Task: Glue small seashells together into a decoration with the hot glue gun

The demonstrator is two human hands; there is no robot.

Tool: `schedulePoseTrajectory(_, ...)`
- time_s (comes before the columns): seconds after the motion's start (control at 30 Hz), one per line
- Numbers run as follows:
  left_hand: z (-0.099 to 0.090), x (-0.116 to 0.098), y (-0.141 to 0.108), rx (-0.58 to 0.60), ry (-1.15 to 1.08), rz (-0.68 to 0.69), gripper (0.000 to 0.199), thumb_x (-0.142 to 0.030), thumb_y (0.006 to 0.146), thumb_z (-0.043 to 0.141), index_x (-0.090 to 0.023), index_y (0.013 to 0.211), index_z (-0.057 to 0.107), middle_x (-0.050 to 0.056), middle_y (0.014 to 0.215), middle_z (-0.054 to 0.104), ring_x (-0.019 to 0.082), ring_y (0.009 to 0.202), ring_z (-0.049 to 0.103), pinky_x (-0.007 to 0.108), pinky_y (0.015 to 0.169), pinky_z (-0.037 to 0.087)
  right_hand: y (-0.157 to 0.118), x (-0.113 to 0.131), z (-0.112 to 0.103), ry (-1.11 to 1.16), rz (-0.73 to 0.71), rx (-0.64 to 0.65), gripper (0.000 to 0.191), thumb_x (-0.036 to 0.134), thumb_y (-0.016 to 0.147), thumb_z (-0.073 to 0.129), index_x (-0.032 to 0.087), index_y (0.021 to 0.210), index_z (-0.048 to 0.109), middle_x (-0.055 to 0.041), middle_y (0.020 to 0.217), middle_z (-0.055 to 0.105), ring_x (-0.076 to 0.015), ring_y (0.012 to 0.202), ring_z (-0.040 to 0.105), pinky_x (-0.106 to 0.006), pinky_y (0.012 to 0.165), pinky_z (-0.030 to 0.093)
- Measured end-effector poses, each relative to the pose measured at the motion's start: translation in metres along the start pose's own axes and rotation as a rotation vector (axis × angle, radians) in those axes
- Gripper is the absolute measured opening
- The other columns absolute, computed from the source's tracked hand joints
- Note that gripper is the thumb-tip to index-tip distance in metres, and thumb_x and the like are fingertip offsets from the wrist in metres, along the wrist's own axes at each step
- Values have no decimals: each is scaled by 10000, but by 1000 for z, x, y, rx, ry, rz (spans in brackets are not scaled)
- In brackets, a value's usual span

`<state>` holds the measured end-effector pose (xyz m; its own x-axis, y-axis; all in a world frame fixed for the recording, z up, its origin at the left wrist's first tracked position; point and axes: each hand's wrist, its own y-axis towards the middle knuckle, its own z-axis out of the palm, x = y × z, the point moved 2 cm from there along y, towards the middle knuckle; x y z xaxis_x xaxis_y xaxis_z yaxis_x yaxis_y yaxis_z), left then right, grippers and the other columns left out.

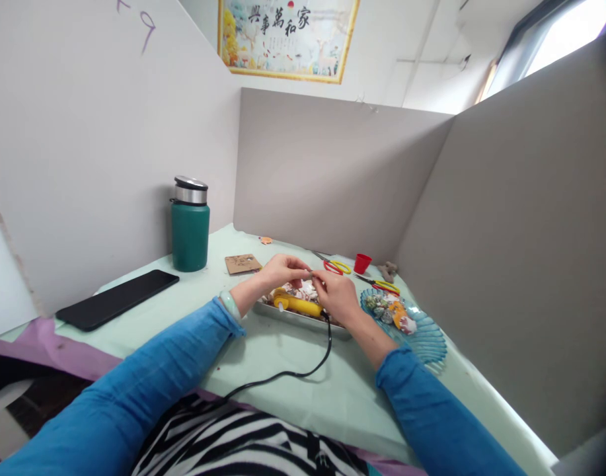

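My left hand (281, 270) and my right hand (338, 296) meet fingertip to fingertip above a metal tray (303, 322). Both are closed in a pinch around something small and dark, too tiny to make out. Below them a yellow glue gun (303, 305) lies across the tray, its black cord (283, 375) running down over the table's front edge. Under the hands, whitish and brown shell-like pieces (308, 291) fill the tray. Right of my right hand is a blue scalloped glass plate (430, 334) bearing an orange, white and green shell-like decoration (394, 312).
A green bottle (190, 231) and a black phone (118, 299) stand at left. Behind the tray are a brown card (242, 264), red-and-yellow scissors (336, 266), a second pair of scissors (384, 287) and a red cup (363, 264). Grey partitions (332, 172) enclose the table.
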<state>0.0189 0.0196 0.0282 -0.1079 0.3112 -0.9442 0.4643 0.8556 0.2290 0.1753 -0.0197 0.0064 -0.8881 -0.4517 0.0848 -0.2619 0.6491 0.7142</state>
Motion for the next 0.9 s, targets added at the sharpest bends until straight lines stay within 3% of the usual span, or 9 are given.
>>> schedulePoseTrajectory(0.9,-2,7,4,22,21,41,329,-332,671,700,-110,910,656,2,536,602,97,504,563,205,532,449,0,1,-2,-45,15,2,260,247,878,430,236,978,671,-21,894,706,-160,769,618,-251,644,379)
